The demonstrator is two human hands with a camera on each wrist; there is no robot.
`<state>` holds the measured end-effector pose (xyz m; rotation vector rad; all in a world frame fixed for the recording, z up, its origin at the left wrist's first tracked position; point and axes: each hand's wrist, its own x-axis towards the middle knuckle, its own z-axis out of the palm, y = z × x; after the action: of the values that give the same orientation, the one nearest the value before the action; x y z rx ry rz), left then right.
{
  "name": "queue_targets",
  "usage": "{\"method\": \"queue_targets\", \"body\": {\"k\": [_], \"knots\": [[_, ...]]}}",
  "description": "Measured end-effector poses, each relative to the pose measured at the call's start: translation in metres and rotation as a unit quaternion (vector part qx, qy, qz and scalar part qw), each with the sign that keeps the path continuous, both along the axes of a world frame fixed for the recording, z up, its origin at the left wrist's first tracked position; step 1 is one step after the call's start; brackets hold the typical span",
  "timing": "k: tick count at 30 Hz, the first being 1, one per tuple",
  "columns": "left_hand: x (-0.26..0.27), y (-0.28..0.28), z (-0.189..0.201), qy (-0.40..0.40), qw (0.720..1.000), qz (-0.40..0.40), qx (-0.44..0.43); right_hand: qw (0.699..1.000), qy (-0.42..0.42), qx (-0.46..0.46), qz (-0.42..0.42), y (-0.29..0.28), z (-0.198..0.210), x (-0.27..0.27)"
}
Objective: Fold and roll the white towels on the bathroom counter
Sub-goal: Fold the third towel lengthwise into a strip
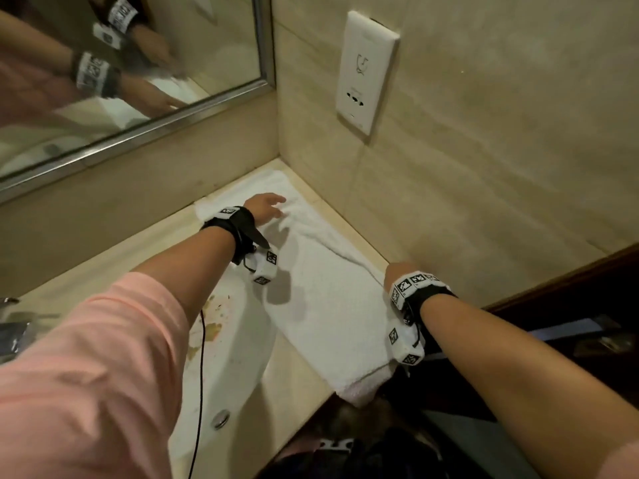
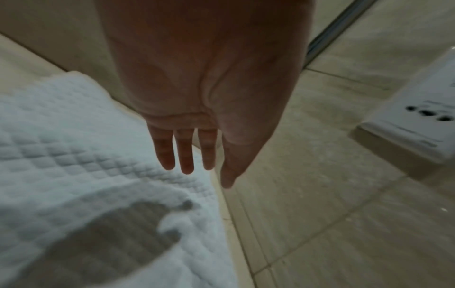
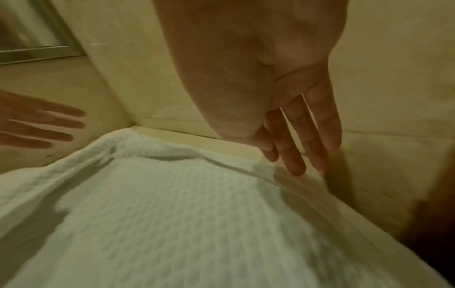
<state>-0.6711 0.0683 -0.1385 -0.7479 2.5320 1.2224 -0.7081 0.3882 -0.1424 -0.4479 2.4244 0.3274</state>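
A white waffle-weave towel (image 1: 321, 292) lies spread along the beige counter (image 1: 287, 361) into the wall corner, its near end hanging a little over the front edge. My left hand (image 1: 268, 207) hovers over the towel's (image 2: 74, 155) far end with fingers straight (image 2: 184, 154), holding nothing. My right hand (image 1: 397, 271) is at the towel's right edge by the side wall; its straight fingers (image 3: 295, 148) point down at the towel's (image 3: 172, 214) hemmed border. Whether they touch it is unclear.
A white sink basin (image 1: 224, 340) with a stained rim lies left of the towel. A framed mirror (image 1: 131, 81) hangs on the back wall and a white socket plate (image 1: 366, 74) on the side wall. A tap (image 1: 10, 326) is at far left.
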Motion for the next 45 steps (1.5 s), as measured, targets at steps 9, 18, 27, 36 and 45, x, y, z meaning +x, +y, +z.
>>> {"method": "queue_targets", "body": {"k": [9, 18, 27, 36, 45], "knots": [[0.03, -0.067, -0.045, 0.031, 0.979, 0.182, -0.09, 0.976, -0.022, -0.215, -0.022, -0.127, -0.028, -0.045], [0.054, -0.106, -0.07, 0.012, 0.984, 0.118, -0.133, 0.944, 0.006, -0.309, 0.115, -0.223, -0.054, -0.056], [0.043, -0.122, -0.07, -0.04, 0.985, 0.102, -0.133, 0.944, 0.089, -0.279, 0.15, -0.271, -0.076, -0.065], [0.033, -0.13, -0.056, 0.001, 0.984, 0.102, -0.147, 0.971, 0.03, -0.223, 0.075, -0.291, -0.05, -0.106], [0.043, -0.129, -0.046, 0.018, 0.988, 0.085, -0.124, 0.963, -0.01, -0.268, -0.036, -0.303, -0.056, -0.128]]}}
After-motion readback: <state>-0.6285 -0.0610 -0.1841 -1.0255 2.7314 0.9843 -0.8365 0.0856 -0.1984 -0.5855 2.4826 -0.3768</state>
